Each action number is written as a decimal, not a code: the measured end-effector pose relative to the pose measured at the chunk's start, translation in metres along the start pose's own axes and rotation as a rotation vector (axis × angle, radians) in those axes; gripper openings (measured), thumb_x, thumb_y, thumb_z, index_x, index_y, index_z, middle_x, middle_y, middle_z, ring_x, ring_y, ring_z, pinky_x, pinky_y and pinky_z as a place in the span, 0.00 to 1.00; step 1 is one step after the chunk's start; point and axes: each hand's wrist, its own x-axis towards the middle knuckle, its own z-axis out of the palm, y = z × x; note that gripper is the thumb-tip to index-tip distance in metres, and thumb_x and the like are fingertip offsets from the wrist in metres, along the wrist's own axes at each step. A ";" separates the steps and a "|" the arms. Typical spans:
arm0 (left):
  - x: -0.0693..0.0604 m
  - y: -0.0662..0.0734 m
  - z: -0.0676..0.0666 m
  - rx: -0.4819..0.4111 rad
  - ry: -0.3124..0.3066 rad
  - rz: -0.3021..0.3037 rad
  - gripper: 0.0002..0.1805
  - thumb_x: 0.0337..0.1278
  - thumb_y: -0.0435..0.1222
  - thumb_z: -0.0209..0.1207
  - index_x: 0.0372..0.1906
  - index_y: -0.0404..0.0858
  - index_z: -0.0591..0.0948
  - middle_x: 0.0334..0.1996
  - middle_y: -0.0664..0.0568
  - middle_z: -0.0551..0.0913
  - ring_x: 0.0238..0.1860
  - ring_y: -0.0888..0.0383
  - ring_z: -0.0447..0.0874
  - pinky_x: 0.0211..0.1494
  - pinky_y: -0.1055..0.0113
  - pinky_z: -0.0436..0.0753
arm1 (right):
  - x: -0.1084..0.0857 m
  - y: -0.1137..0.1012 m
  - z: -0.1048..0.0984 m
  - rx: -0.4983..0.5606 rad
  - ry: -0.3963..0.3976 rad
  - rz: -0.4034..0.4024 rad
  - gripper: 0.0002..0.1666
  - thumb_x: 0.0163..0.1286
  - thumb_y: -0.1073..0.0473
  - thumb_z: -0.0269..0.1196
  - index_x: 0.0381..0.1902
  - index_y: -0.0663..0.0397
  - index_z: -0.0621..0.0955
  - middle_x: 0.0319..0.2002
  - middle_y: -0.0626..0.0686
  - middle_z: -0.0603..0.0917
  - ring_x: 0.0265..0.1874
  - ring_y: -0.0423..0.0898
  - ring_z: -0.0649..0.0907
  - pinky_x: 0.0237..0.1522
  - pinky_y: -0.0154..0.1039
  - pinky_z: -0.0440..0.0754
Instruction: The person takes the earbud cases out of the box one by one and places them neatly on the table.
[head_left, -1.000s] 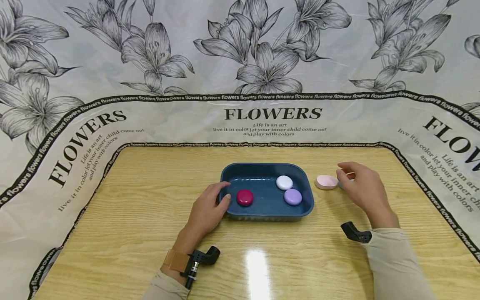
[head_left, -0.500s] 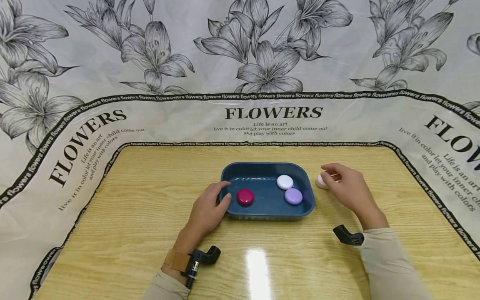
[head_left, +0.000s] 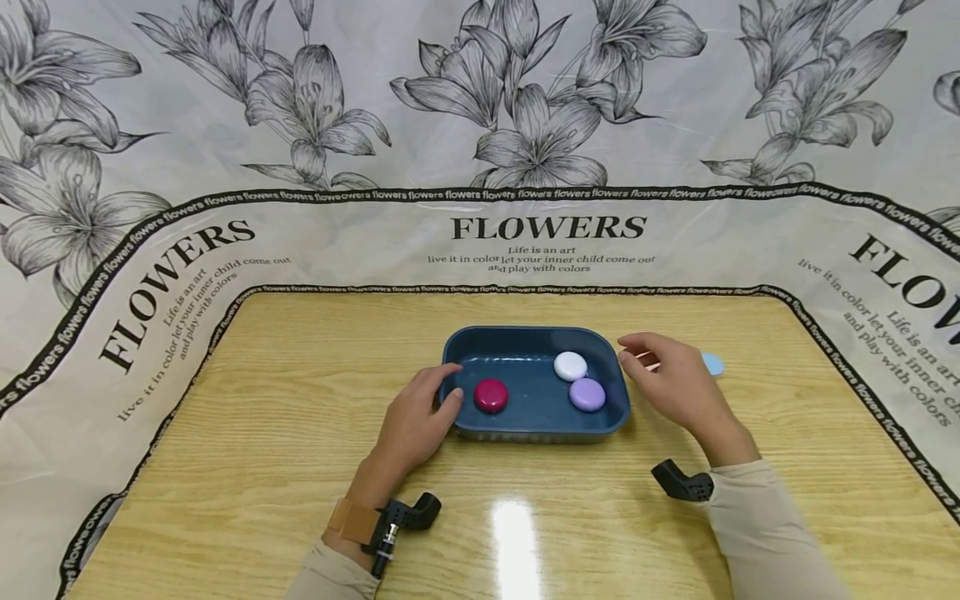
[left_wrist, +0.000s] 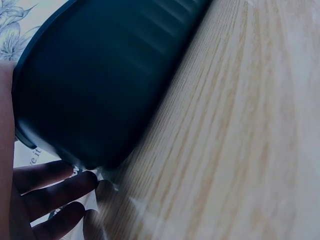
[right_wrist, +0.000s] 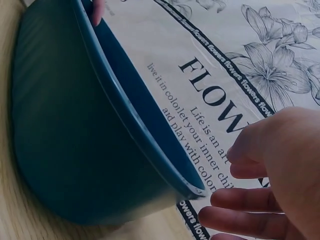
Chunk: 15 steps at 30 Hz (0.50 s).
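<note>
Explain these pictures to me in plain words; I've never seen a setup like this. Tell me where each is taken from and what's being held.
There is no machine here, just a person's bare left hand and right hand. The wide picture comes from the person's head, looking forward and down; the two close-ups come from the left and right wrists.

On the yellowish wood-grain table sits a dark blue, rounded-rectangular, plastic-looking tray. Inside are three glossy round pieces: crimson, white and lavender. A light blue piece lies outside, partly hidden by the right hand.

The left hand touches the tray's left end. The right hand is by its right end; a pale sliver shows there, but I can't tell whether it is held.
</note>
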 end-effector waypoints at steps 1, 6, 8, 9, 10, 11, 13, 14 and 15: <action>0.000 0.000 0.000 0.000 -0.002 -0.001 0.21 0.71 0.49 0.53 0.64 0.49 0.78 0.61 0.55 0.78 0.63 0.56 0.75 0.63 0.51 0.75 | 0.000 -0.001 0.001 0.006 -0.004 -0.003 0.20 0.76 0.54 0.58 0.57 0.61 0.82 0.44 0.59 0.86 0.40 0.56 0.86 0.42 0.55 0.83; 0.000 0.000 0.001 0.006 -0.007 -0.007 0.22 0.71 0.49 0.53 0.65 0.49 0.78 0.62 0.55 0.78 0.63 0.56 0.75 0.63 0.51 0.75 | 0.000 -0.006 0.004 0.027 -0.022 -0.017 0.20 0.75 0.55 0.60 0.57 0.62 0.82 0.45 0.59 0.86 0.42 0.56 0.85 0.43 0.55 0.83; 0.000 0.000 0.001 0.007 -0.007 -0.008 0.22 0.71 0.49 0.53 0.65 0.50 0.78 0.62 0.55 0.78 0.64 0.56 0.75 0.63 0.51 0.75 | 0.000 -0.008 0.005 0.021 -0.021 -0.023 0.19 0.75 0.55 0.60 0.57 0.62 0.82 0.46 0.59 0.86 0.42 0.55 0.85 0.44 0.54 0.83; 0.000 0.000 0.001 0.007 -0.006 -0.008 0.22 0.71 0.49 0.53 0.65 0.50 0.78 0.62 0.55 0.78 0.64 0.56 0.75 0.63 0.51 0.75 | 0.000 -0.009 0.005 0.015 -0.019 -0.026 0.19 0.75 0.55 0.60 0.57 0.62 0.82 0.46 0.59 0.86 0.43 0.54 0.84 0.44 0.54 0.83; 0.000 0.000 0.001 0.007 -0.005 -0.008 0.22 0.71 0.49 0.53 0.65 0.50 0.78 0.62 0.55 0.78 0.64 0.56 0.75 0.63 0.51 0.75 | 0.000 -0.010 0.005 0.010 -0.016 -0.031 0.19 0.75 0.55 0.60 0.56 0.62 0.82 0.46 0.59 0.86 0.43 0.54 0.84 0.43 0.53 0.82; 0.000 0.000 0.001 0.008 -0.005 -0.008 0.22 0.71 0.49 0.53 0.65 0.51 0.78 0.62 0.56 0.78 0.64 0.57 0.75 0.63 0.51 0.75 | -0.001 -0.011 0.005 0.007 -0.013 -0.034 0.19 0.75 0.55 0.60 0.56 0.62 0.82 0.46 0.59 0.86 0.43 0.54 0.84 0.43 0.53 0.82; 0.000 0.000 0.001 0.011 -0.005 -0.008 0.22 0.71 0.49 0.53 0.65 0.51 0.78 0.62 0.56 0.78 0.64 0.57 0.75 0.63 0.52 0.75 | -0.001 -0.012 0.005 -0.002 -0.003 -0.044 0.19 0.75 0.56 0.60 0.56 0.62 0.82 0.47 0.58 0.85 0.43 0.53 0.84 0.43 0.52 0.82; 0.000 0.000 0.001 0.011 -0.005 -0.008 0.22 0.71 0.49 0.53 0.65 0.51 0.78 0.62 0.56 0.78 0.64 0.57 0.75 0.63 0.52 0.75 | -0.001 -0.013 0.005 -0.004 0.002 -0.050 0.19 0.75 0.56 0.60 0.56 0.62 0.82 0.47 0.58 0.85 0.43 0.53 0.84 0.43 0.52 0.82; 0.000 0.000 0.001 0.012 -0.006 -0.008 0.22 0.71 0.49 0.53 0.65 0.50 0.78 0.62 0.56 0.78 0.63 0.57 0.75 0.63 0.52 0.75 | -0.001 -0.014 0.005 -0.005 0.010 -0.055 0.18 0.75 0.56 0.60 0.56 0.62 0.82 0.47 0.58 0.85 0.43 0.53 0.84 0.43 0.52 0.82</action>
